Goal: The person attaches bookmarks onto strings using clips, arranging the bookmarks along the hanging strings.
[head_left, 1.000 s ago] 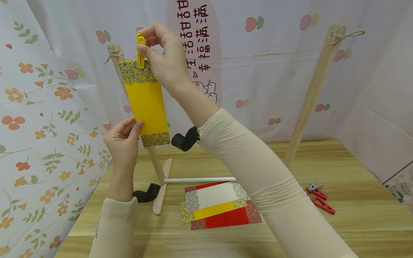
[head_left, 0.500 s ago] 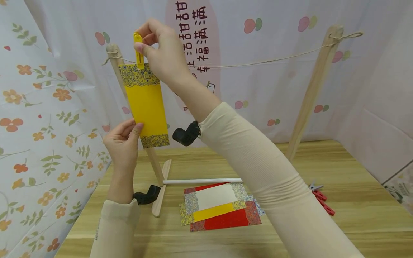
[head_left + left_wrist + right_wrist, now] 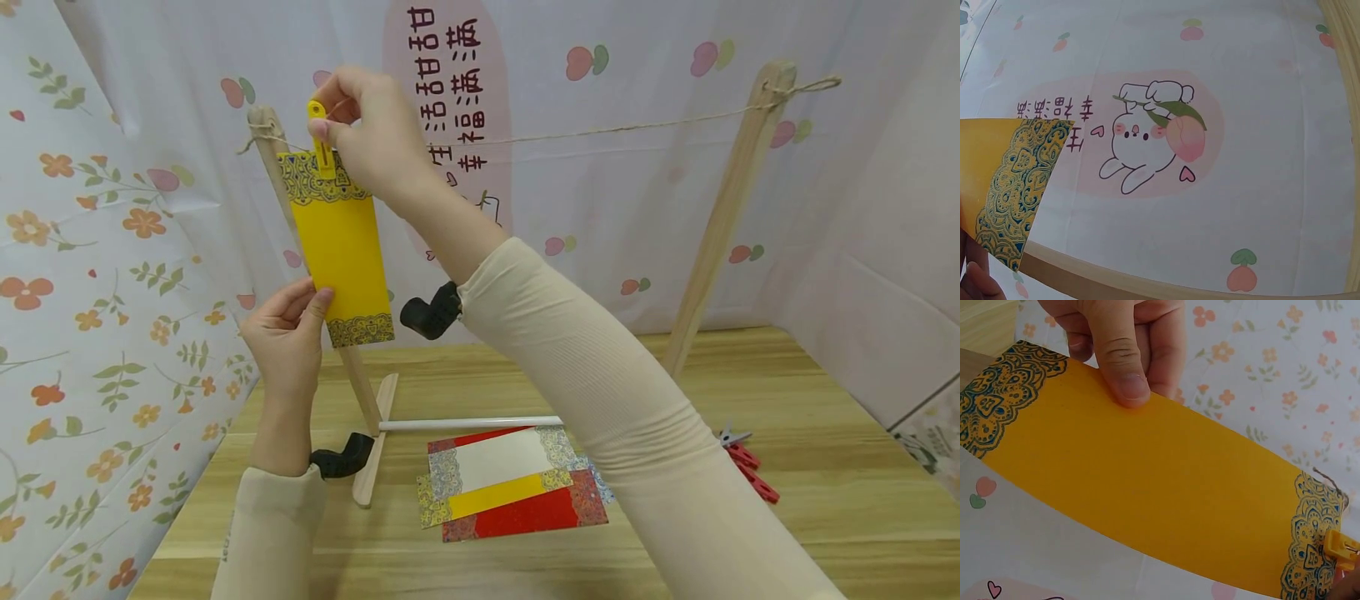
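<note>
A yellow card (image 3: pixel 341 258) with blue-patterned ends hangs upright in front of the left post. My left hand (image 3: pixel 288 337) pinches its left edge low down, thumb on the front face. At the card's top edge, my right hand (image 3: pixel 382 133) pinches a yellow clothespin (image 3: pixel 322 142), whose lower end overlaps the patterned border. Right there the twine (image 3: pixel 600 132) passes behind the card and the right hand. The right wrist view shows the clothespin (image 3: pixel 1341 547) at the card's end; its jaws are partly cut off. Only the card's lower patterned end (image 3: pixel 1019 187) appears in the left wrist view.
Wooden posts (image 3: pixel 705 225) hold the twine at both sides, joined low by a white rod (image 3: pixel 465 423). Several red, white and yellow cards (image 3: pixel 517 458) overlap on the wooden table (image 3: pixel 420 567). Red clothespins (image 3: pixel 753 475) and a grey one (image 3: pixel 733 437) lie at the right.
My right hand has lowered the clothespin further over the card's top border. The twine dipped, then rose partly back. The card sits slightly lower, and the left hand keeps its grip.
</note>
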`<control>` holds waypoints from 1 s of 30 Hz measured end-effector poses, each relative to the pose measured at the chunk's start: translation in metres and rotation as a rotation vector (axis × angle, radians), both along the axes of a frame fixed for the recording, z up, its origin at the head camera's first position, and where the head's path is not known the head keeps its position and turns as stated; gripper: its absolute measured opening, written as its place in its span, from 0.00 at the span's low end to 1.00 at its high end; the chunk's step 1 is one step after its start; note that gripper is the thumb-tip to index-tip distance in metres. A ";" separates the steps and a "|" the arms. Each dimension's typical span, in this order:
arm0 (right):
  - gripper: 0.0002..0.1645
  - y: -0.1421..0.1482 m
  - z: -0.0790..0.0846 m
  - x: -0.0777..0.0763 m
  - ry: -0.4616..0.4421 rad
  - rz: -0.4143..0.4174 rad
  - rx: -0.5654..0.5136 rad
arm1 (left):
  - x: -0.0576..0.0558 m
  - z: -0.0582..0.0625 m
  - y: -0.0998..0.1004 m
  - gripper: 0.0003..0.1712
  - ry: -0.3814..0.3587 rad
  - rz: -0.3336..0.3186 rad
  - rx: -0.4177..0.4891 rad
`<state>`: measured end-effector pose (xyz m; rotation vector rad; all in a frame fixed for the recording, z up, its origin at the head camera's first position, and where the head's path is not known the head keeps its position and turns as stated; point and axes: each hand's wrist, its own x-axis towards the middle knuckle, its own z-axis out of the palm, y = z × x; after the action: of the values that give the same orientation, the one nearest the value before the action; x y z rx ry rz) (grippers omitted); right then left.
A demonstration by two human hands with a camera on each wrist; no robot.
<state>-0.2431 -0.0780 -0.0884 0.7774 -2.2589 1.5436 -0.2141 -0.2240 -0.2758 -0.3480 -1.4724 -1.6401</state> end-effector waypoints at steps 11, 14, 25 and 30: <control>0.11 0.002 0.001 0.002 -0.022 0.014 0.021 | 0.000 0.000 -0.001 0.08 -0.003 -0.006 0.009; 0.13 0.004 -0.001 0.001 -0.044 0.037 0.018 | -0.001 -0.001 -0.002 0.07 -0.009 0.002 -0.007; 0.20 0.010 -0.007 0.003 -0.116 0.147 -0.047 | 0.003 -0.002 -0.005 0.12 -0.066 0.032 -0.075; 0.21 0.012 -0.009 0.003 -0.111 0.165 -0.056 | 0.007 -0.002 -0.005 0.12 -0.084 0.082 -0.159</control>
<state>-0.2397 -0.0664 -0.0977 0.9026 -2.2677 1.7567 -0.2075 -0.2295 -0.2777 -0.3055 -1.6634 -1.4926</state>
